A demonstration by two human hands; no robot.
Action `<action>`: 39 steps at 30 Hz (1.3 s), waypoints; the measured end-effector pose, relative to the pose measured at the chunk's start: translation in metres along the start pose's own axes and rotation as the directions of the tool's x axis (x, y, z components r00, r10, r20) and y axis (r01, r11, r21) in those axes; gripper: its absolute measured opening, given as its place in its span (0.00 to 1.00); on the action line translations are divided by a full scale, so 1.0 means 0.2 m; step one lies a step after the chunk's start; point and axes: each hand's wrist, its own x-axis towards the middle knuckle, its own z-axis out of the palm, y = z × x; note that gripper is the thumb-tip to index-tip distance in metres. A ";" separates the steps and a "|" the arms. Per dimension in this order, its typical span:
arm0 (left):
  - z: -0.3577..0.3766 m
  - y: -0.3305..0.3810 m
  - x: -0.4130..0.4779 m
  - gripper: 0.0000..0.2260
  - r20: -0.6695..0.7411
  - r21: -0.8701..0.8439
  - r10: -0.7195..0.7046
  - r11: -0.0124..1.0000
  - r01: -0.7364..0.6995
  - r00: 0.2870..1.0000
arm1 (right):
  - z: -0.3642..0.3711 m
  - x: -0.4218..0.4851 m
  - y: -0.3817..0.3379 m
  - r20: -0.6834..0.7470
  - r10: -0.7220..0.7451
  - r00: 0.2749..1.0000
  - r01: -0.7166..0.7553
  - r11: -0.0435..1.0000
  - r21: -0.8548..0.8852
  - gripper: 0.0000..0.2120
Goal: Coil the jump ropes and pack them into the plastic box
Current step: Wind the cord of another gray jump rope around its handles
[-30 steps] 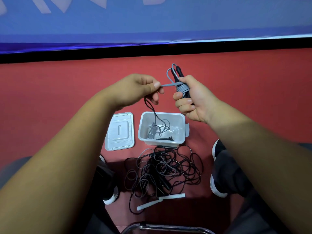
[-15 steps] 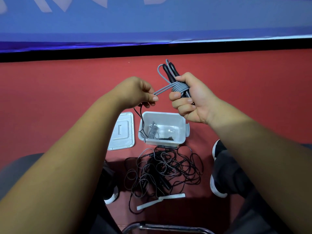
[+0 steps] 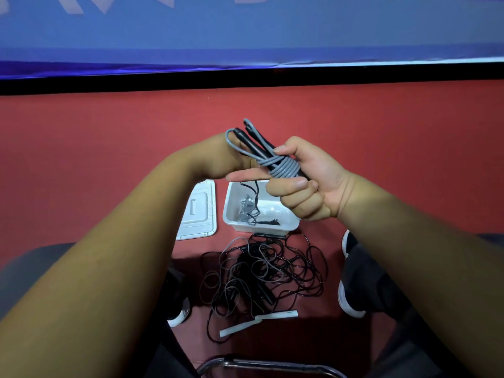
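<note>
While right hand [image 3: 313, 184] fingers clamp grey rope bundle [image 3: 285, 170] | left hand [image 3: 215, 156] fingers partly hidden, grip unclear

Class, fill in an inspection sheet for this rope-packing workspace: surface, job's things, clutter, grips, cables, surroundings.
Surface: red floor.
Job's things: grey jump rope wound round black handles; plastic box open, one coiled rope inside, lid beside it; tangled ropes heaped nearby.
Clutter: two white strips by the heap.
Grips: right hand grips the grey jump rope; left hand behind it, hold unclear.
Cables: thin black cord hangs from the hands into the box.
Surroundings: blue banner, shoes, metal frame.
</note>
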 end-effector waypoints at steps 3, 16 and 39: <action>-0.01 0.01 -0.02 0.19 0.078 -0.014 0.016 1.000 -0.015 0.997 | -0.01 0.02 0.03 0.085 0.082 0.993 -0.085 0.996 0.033 0.21; -0.08 0.05 0.00 0.05 -0.051 -0.262 0.031 0.964 -0.043 0.998 | -0.01 0.05 0.06 -0.017 0.140 0.990 -0.141 0.985 -0.100 0.12; -0.11 0.05 0.01 0.09 -0.214 0.053 -0.128 0.988 0.142 0.968 | -0.08 0.08 -0.02 -0.730 -0.295 0.616 0.197 0.955 -0.220 0.13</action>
